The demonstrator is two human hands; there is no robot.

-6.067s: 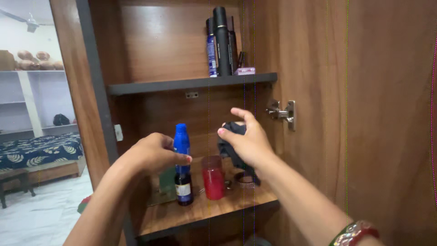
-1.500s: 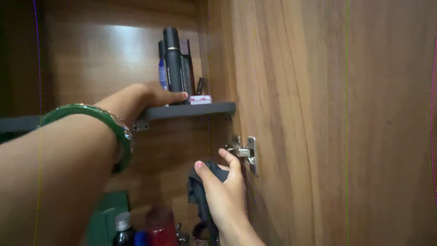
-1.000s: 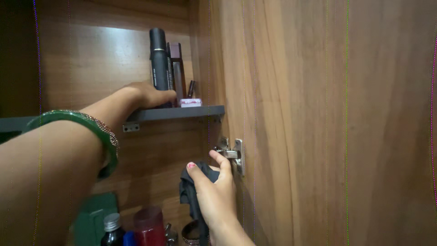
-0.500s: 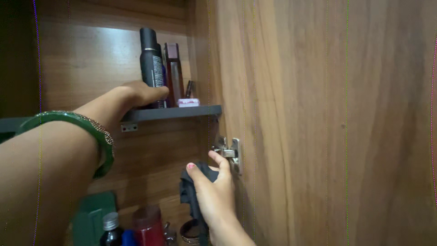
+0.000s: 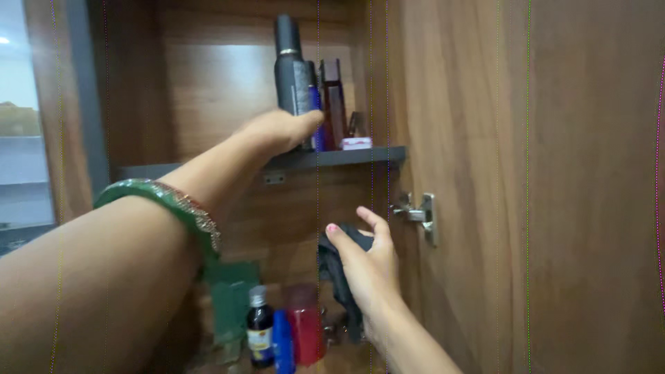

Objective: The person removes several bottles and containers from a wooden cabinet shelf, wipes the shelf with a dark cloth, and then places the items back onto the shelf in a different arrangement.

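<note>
Left hand fingers grip black can; right hand holds dark cloth

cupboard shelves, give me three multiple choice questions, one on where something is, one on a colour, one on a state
1. Where does the tall dark spray can stand?
A. on the upper shelf
B. on the lower shelf
C. on the floor

2. What colour is the bangle on the left arm?
A. red
B. green
C. white

3. How is the dark cloth held?
A. folded flat on the upper shelf
B. draped over the hinge
C. gripped in the right hand

Answers: 1 A, the can rests on the upper shelf, where the left hand touches its base. 2 B, the bangle shows green with a patterned edge. 3 C, the right hand closes on the cloth, which hangs down near the metal hinge.
</note>
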